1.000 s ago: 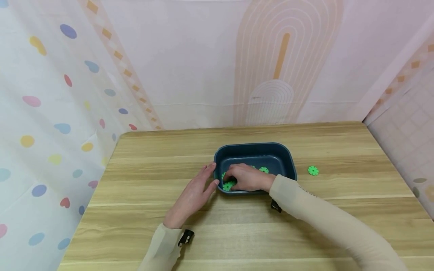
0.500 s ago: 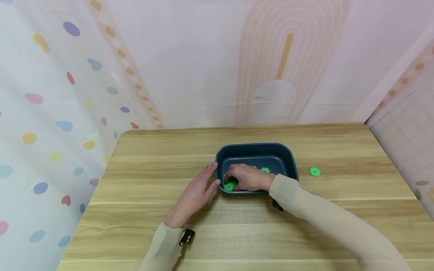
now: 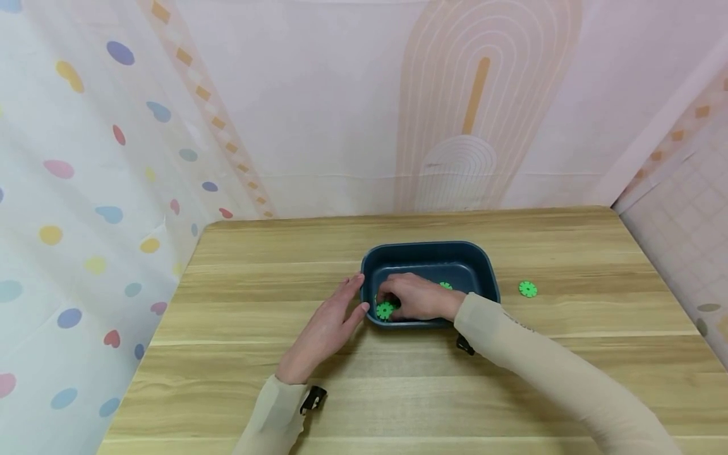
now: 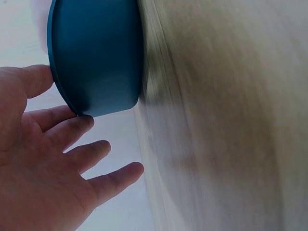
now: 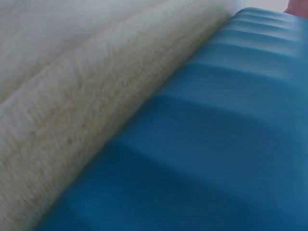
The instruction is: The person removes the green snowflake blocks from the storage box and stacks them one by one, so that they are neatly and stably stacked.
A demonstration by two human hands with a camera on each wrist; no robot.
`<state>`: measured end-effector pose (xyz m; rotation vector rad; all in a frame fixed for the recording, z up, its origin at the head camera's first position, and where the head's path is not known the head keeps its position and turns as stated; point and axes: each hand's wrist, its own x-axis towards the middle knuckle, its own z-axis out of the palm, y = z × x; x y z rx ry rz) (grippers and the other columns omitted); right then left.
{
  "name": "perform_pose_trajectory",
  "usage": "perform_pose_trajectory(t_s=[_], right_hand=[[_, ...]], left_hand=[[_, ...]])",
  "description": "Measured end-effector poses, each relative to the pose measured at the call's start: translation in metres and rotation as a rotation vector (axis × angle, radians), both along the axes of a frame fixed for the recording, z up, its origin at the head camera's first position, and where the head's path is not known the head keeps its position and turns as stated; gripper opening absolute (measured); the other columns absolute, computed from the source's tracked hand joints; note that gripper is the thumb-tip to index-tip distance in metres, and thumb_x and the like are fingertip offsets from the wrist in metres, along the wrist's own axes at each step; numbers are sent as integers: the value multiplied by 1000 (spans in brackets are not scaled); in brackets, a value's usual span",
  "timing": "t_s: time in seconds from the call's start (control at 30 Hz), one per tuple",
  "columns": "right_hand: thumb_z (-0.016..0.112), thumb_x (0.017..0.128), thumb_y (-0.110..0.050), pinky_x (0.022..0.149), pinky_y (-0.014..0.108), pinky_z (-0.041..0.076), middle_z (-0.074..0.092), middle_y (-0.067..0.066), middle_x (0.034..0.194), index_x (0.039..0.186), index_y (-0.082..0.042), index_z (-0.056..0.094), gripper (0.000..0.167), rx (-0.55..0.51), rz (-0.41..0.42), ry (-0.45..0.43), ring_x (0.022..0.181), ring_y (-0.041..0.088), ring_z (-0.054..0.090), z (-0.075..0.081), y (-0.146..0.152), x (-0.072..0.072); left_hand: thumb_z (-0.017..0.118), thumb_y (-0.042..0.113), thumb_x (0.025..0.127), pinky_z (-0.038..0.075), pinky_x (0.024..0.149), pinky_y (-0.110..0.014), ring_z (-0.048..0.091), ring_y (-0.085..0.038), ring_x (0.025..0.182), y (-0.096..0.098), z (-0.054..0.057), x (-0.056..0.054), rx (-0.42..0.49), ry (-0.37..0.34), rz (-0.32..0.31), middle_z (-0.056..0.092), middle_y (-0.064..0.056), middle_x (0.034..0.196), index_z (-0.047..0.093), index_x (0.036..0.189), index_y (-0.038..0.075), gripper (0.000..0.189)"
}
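A dark blue rectangular bin (image 3: pixel 426 252) stands on the wooden table. In the head view my right hand (image 3: pixel 418 297) reaches over the near rim into its left end, fingers curled down. Its fingers and thumb pinch a green notched disc (image 3: pixel 384 310), partly hidden by the hand. Farther right inside the bin lies another green disc (image 3: pixel 446 285). My left hand (image 3: pixel 324 328) touches the bin's left rim with thumb and fingertips, the other fingers spread, as the left wrist view also shows. The right wrist view is filled by the bin's blue outer wall (image 5: pixel 192 139).
One loose green disc (image 3: pixel 527 289) lies on the table (image 3: pixel 273 265) to the right of the bin. A patterned curtain (image 3: pixel 318 114) hangs behind the table's back edge and along its left side.
The green disc at my right fingers has lifted and turned slightly. A disc seen just behind that hand is now hidden. My left hand stays at the rim.
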<state>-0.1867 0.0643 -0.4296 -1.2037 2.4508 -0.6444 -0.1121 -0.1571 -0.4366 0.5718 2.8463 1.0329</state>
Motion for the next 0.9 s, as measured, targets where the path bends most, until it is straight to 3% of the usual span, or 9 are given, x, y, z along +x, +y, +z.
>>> perform_pose_trajectory(t_s=[0.67,0.9], right_hand=[[81,92,-14,87,28,54,64,-2,112,121,-11,72,31,-93,-74,-74,98,14,60,28,11,6],[81,92,-15,90,35,56,63,-4,109,119,-12,73,29,-151,-86,-86,100,21,61,36,17,12]], left_hand=[[53,27,110,32,121,-53,30,-35,153,0,0,-1,-11,-2,2,35,-10,165,36,160,3,58],[51,23,111,32,120,-55,31,-38,152,0,-1,0,4,16,-2,36,-13,165,38,159,2,54]])
